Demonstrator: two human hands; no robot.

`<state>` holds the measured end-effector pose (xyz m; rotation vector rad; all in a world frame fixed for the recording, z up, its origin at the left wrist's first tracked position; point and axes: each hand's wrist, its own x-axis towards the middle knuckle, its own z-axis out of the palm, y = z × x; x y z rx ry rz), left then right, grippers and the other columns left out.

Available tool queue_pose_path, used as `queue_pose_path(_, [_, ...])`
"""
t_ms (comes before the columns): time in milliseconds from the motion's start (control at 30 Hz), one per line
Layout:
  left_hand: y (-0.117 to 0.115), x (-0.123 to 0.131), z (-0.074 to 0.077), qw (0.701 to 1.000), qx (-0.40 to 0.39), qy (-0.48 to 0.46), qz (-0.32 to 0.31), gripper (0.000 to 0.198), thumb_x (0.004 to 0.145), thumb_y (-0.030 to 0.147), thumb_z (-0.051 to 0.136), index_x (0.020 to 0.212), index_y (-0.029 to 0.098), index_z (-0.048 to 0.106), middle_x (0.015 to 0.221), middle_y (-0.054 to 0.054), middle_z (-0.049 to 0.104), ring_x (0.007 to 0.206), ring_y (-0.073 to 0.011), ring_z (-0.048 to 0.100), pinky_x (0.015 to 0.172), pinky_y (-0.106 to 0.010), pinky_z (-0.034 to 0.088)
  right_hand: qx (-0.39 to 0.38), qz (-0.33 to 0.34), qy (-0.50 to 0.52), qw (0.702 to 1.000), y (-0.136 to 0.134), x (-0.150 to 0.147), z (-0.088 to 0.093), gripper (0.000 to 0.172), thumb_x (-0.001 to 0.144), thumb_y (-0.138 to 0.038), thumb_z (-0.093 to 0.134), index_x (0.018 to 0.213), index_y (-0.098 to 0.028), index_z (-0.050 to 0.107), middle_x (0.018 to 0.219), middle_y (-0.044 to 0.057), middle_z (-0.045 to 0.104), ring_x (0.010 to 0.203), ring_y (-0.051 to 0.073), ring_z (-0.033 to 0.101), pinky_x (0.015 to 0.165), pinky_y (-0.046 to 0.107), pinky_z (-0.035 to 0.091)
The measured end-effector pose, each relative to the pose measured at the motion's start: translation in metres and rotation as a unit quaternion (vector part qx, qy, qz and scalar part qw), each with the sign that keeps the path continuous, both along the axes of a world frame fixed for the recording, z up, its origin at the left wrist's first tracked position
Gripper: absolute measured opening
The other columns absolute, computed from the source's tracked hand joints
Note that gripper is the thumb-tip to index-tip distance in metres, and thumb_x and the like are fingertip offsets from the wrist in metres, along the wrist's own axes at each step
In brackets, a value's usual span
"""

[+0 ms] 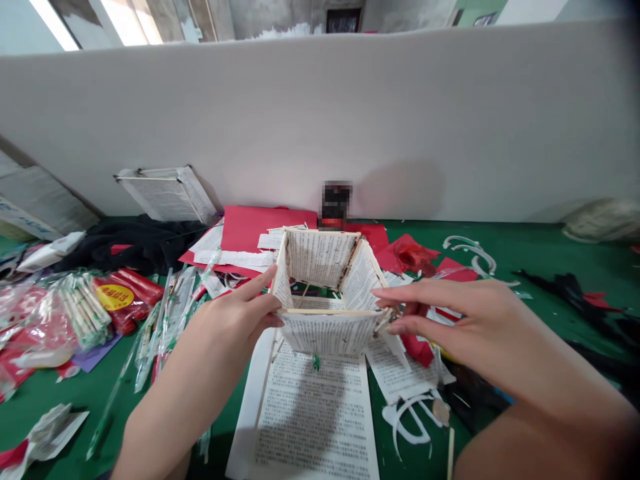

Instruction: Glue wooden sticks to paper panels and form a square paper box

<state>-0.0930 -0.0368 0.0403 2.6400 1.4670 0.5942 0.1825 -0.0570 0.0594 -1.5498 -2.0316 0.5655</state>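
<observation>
A small open box frame (325, 333), its sides covered in printed paper and edged with thin wooden sticks, is held above the table. My left hand (245, 310) pinches its near left corner. On the other side, my right hand (445, 310) grips the near right corner, thumb and fingers closed on the edge. The box has no visible top, and its bottom also looks open. Under it lies a sheet of printed paper (315, 413), with a small green bit showing just below the near wall.
Red paper (270, 227) and scraps lie behind the box. Bags of sticks (83, 310) and red packets (130, 293) are at left. White curled strips (410, 420) lie at right, dark cloth (135, 240) at back left. A white partition (320, 127) bounds the green table (500, 253).
</observation>
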Motion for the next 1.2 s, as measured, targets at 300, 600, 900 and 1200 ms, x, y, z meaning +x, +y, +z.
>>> queue_pose_path(300, [-0.004, -0.002, -0.001, 1.0, -0.008, 0.014, 0.019, 0.02, 0.089, 0.018, 0.054, 0.106, 0.022, 0.064, 0.138, -0.007, 0.054, 0.085, -0.025, 0.072, 0.061, -0.034, 0.059, -0.01, -0.013, -0.021, 1.0, -0.002, 0.0, 0.003, 0.032, 0.078, -0.024, 0.067, 0.109, -0.033, 0.071, 0.096, -0.002, 0.075, 0.079, 0.017, 0.071, 0.064, 0.026, 0.057])
queue_pose_path(600, [-0.01, -0.003, -0.001, 0.998, 0.048, 0.026, 0.007, 0.021, 0.093, 0.028, 0.049, 0.107, 0.023, 0.064, 0.129, -0.006, 0.062, 0.084, -0.0244, 0.073, 0.063, -0.034, 0.059, 0.01, 0.007, -0.038, 0.999, -0.001, 0.005, 0.001, 0.033, 0.077, -0.026, 0.069, 0.109, -0.036, 0.071, 0.086, -0.004, 0.076, 0.061, 0.014, 0.066, 0.055, 0.025, 0.054])
queue_pose_path(900, [-0.01, -0.002, -0.002, 0.996, 0.006, 0.075, 0.039, 0.036, 0.09, 0.03, 0.054, 0.126, 0.026, 0.056, 0.127, -0.009, 0.063, 0.077, -0.024, 0.072, 0.059, -0.033, 0.056, 0.01, 0.018, -0.032, 0.999, -0.001, 0.002, 0.001, 0.033, 0.078, -0.028, 0.068, 0.109, -0.039, 0.069, 0.087, -0.005, 0.075, 0.068, 0.016, 0.068, 0.059, 0.026, 0.055])
queue_pose_path(1200, [-0.01, -0.005, -0.004, 0.993, -0.019, 0.099, 0.06, 0.047, 0.089, 0.028, 0.056, 0.135, 0.027, 0.045, 0.078, -0.001, 0.073, 0.062, -0.022, 0.068, 0.047, -0.025, 0.041, -0.009, 0.013, -0.036, 0.999, -0.002, 0.005, 0.0, 0.046, 0.075, -0.03, 0.071, 0.119, -0.038, 0.064, 0.091, -0.006, 0.074, 0.062, 0.012, 0.066, 0.058, 0.024, 0.055])
